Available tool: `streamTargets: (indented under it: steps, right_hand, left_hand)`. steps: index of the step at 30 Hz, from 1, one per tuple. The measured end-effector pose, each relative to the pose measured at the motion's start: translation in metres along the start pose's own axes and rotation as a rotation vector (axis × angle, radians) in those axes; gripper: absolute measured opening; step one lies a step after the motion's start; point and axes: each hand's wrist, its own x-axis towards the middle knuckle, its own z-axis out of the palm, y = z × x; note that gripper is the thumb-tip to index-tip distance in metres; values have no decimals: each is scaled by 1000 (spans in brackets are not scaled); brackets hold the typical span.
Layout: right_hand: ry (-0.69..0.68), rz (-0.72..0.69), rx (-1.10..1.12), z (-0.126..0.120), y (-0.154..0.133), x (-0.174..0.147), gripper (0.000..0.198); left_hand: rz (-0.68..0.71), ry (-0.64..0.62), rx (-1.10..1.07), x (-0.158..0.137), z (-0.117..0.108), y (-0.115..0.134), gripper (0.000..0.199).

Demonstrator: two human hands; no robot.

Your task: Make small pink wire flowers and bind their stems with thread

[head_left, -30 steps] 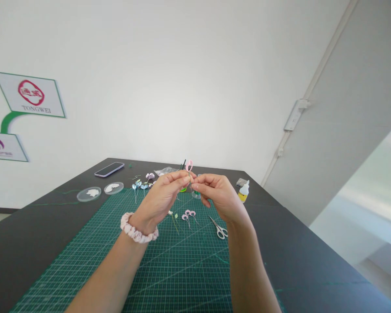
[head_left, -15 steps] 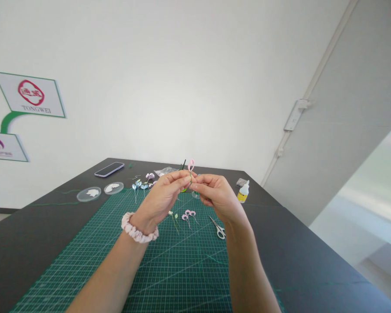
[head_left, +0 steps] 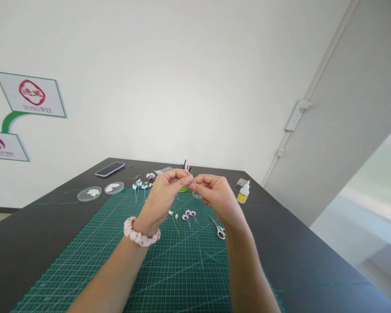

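Note:
A small pink looped petal [head_left: 187, 166] stands upright above my left hand [head_left: 164, 191]. The thumb and index finger of that hand are pinched on its thin stem, which they mostly cover. Close against those fingertips, my right hand [head_left: 217, 193] is also closed in a pinch; what it grips is too small to make out. Below the hands, on the green cutting mat [head_left: 182, 274], lie several pink wire-stemmed petals [head_left: 188, 214] and a green-stemmed sprig [head_left: 173, 218]. White-handled scissors [head_left: 219, 230] rest by my right forearm.
Further back are blue leaf pieces [head_left: 138, 186], a purple flower [head_left: 150, 176] and a plastic bag [head_left: 164, 171]. Two clear dishes [head_left: 81, 194] with white pieces and a phone [head_left: 110, 169] sit on the left. A glue bottle [head_left: 243, 192] stands on the right. A wall rises behind the table.
The pink petal has shifted slightly left and lower and has turned, now looking narrower. Both hands stay pinched together, with the left thumb closer over the stem.

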Motion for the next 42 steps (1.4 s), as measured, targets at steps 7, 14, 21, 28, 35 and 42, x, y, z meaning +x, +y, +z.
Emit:
streamTargets:
  steps: [7,14,21,28,35,42]
  right_hand:
    - [-15,3,-47,-6,0,-2,13]
    - [-27,-15,-69,-8,-1,-3,15]
    - [-32,-18,-62,-10,1,-3,17]
    - [-34,-20,-62,-11,4,-2,18]
    - [-34,-20,-66,-11,3,-3,18]
    - [-34,-13,-71,-12,5,-2,18]
  left_hand:
    - [-46,-1,-42,2,-4,-5,19]
    - [-45,9,-28,1,-5,-6,16]
    - [-57,5,-8,1,-6,-6,16]
    - [-54,-18,1,1,-6,-6,15]
    - [-61,-36,0,1,-7,-6,14]
    - [-45,-59,-3,1,-9,-7,10]
